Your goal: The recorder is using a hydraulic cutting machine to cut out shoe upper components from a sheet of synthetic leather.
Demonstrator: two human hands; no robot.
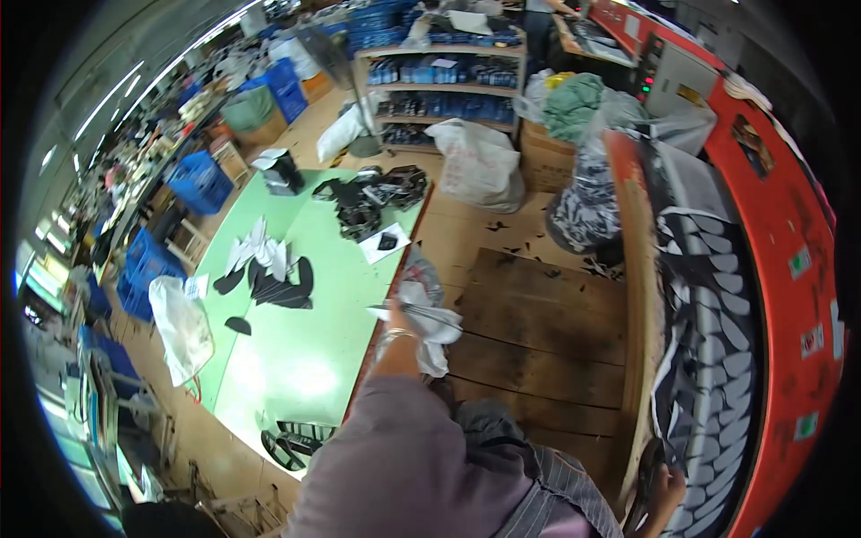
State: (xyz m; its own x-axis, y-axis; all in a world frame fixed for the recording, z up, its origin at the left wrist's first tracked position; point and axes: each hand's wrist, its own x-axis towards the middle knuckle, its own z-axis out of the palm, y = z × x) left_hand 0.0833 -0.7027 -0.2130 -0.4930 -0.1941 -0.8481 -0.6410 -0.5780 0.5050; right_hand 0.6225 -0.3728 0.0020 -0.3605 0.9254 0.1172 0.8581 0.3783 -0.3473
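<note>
My left hand (pixel 401 325) reaches out over the right edge of the green table (pixel 269 359), closed on a thin sheaf of grey-white cut pieces (pixel 429 314). Directly beyond it a clear plastic bag (pixel 421 273) hangs by the table edge. Low on the right, my right hand (pixel 665 491) is closed around a dark elongated piece (pixel 647 471) whose kind I cannot make out. That hand is beside the machine bed, where a black sheet with many pale shoe-part-shaped areas (pixel 713 359) lies.
Dark and white cut pieces (pixel 282 287) and a black patterned heap (pixel 359 202) lie on the table. A red machine frame (pixel 780 296) runs along the right. Brown boards (pixel 538 314) cover the floor between. Behind stand a loaded shelf rack (pixel 448 87) and a white sack (pixel 484 166).
</note>
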